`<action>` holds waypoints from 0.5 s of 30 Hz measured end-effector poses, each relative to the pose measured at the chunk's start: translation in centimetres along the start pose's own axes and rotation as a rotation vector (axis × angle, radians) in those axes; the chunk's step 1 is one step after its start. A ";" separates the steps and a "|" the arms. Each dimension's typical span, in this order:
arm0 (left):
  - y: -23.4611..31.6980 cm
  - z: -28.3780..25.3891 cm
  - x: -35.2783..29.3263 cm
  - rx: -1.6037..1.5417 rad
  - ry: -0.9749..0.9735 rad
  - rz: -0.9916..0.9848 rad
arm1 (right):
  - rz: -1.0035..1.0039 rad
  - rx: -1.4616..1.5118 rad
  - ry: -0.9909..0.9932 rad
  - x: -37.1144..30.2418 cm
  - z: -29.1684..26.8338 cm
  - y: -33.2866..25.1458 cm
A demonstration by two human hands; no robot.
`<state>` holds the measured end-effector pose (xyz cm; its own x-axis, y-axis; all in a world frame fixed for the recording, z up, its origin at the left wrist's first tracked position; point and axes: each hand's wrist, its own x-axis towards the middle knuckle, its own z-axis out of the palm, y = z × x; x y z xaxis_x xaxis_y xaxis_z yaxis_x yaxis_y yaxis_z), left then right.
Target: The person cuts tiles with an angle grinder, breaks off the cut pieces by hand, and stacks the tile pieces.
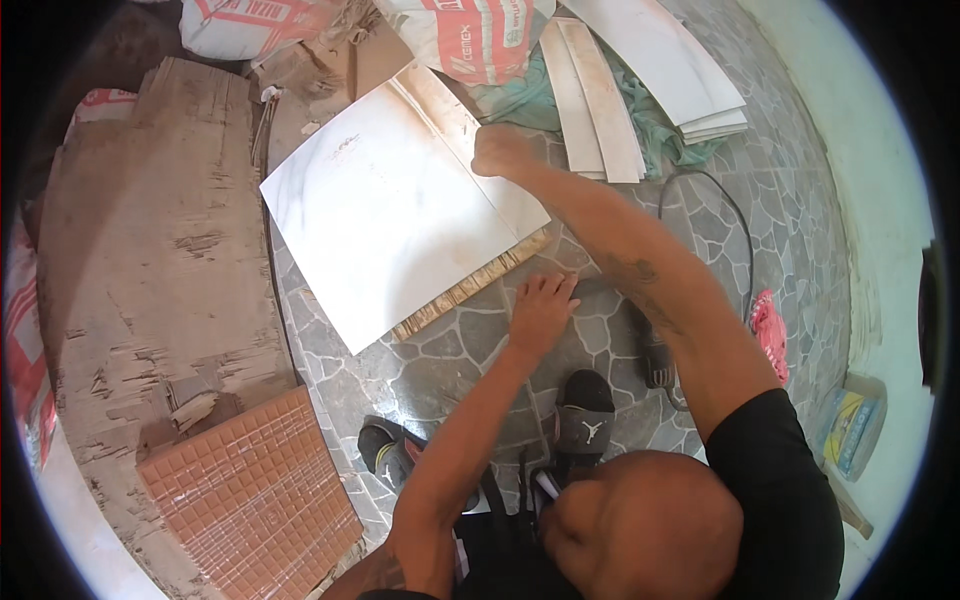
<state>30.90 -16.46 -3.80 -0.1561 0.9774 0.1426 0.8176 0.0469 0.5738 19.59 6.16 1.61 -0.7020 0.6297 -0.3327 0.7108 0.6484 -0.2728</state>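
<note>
A large white marbled tile (370, 215) lies on a ragged-edged wooden block (470, 285) on the floor. A long straight line or seam runs along its right part, with brownish dust near the far end. My right hand (500, 152) is closed at the tile's right edge; whatever its fingers hold, if anything, is hidden. Low over the floor, close to the tile's near right corner, my left hand (542, 312) has its fingers stretched out and grips nothing visible. A dark power tool (655, 350) with a black cord lies beside my right forearm, partly covered by it.
Cut tile strips (600, 100) and stacked white tiles (665, 60) lie at the far right on green cloth. A printed sack (470, 40) stands behind the tile. Worn wooden board (160, 240) and a brown ribbed tile (255, 490) are at left; pink cloth (768, 335) at right.
</note>
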 end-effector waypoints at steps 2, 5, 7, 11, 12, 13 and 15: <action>-0.1 0.0 0.0 -0.017 0.014 0.002 | 0.018 0.122 0.014 -0.2 -0.9 0.5; 0.1 0.2 0.3 -0.034 0.031 0.015 | 0.119 0.169 0.038 0.6 -1.4 2.1; 0.6 0.5 0.6 -0.048 0.048 0.033 | 0.126 0.322 -0.010 1.7 -1.9 4.0; 0.3 0.2 0.2 -0.040 0.033 0.009 | 0.023 0.822 -0.040 1.7 -2.5 3.5; 0.4 0.2 0.3 -0.037 0.036 0.014 | 0.021 0.822 -0.035 1.7 -2.8 3.3; 0.5 0.2 0.3 -0.032 0.022 0.008 | 0.093 1.001 -0.071 1.6 -3.1 3.2; 0.1 0.0 0.0 -0.012 0.010 -0.010 | 0.151 1.186 -0.119 1.2 -3.9 1.7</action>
<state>30.98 -16.44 -3.73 -0.1701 0.9747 0.1447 0.8092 0.0543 0.5850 19.81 9.71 4.26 -0.6443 0.5814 -0.4969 0.4268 -0.2658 -0.8644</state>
